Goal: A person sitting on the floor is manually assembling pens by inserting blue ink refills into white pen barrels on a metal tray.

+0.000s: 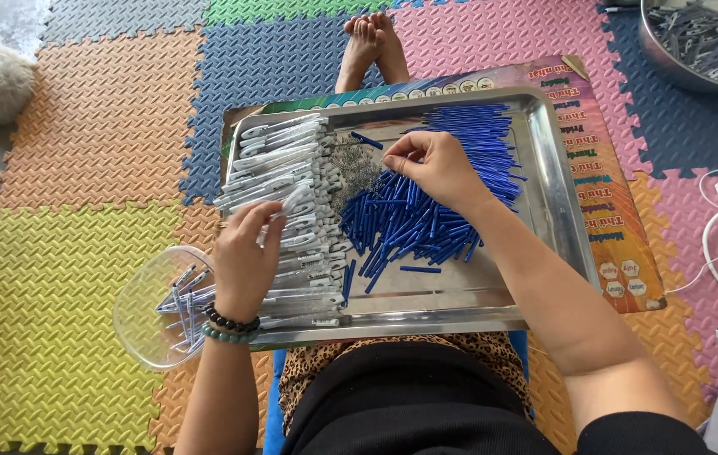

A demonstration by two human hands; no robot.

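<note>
The left hand (245, 253) pinches a clear plastic pen barrel (291, 205) at nine o'clock on the shiny metal tray (557, 181), and the right hand (435, 164) pinches one thin blue plastic stick (392, 173); line them up straight and go gently.

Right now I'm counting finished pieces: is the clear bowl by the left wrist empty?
Not empty: the clear bowl holds a few pale, blue-tipped pieces.
</note>
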